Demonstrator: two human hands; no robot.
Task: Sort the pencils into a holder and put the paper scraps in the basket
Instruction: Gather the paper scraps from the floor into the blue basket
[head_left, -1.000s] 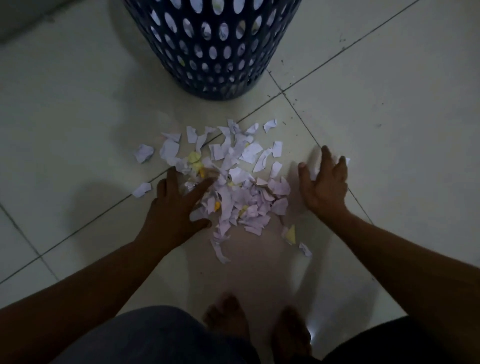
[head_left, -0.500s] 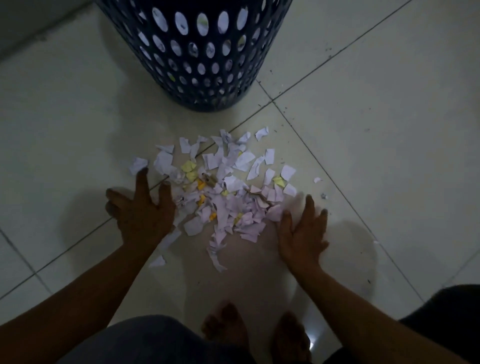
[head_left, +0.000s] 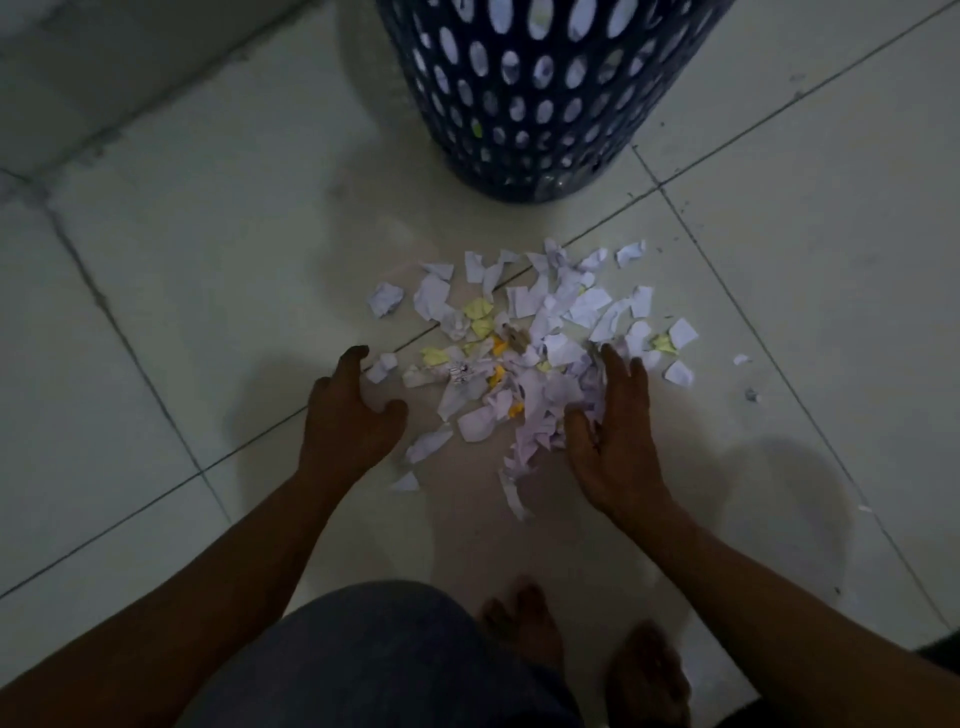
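A loose pile of torn paper scraps (head_left: 535, 343), mostly white with some yellow bits, lies on the pale tiled floor. Beyond it stands a dark blue perforated basket (head_left: 530, 104) with paper showing through its holes. My left hand (head_left: 348, 410) rests on the floor at the pile's left edge, fingers spread and slightly curled, holding nothing. My right hand (head_left: 613, 426) stands on its side against the pile's right edge, fingers straight, pressing into the scraps. No pencils or holder are in view.
My two bare feet (head_left: 587, 654) and a bent knee (head_left: 379, 660) are at the bottom of the view. A few stray scraps (head_left: 680, 371) lie right of the pile. A wall base runs along the far left.
My right hand has moved inward and turned on its side, pushing scraps toward the middle. My left hand has shifted toward the pile's left edge. The pile is tighter.
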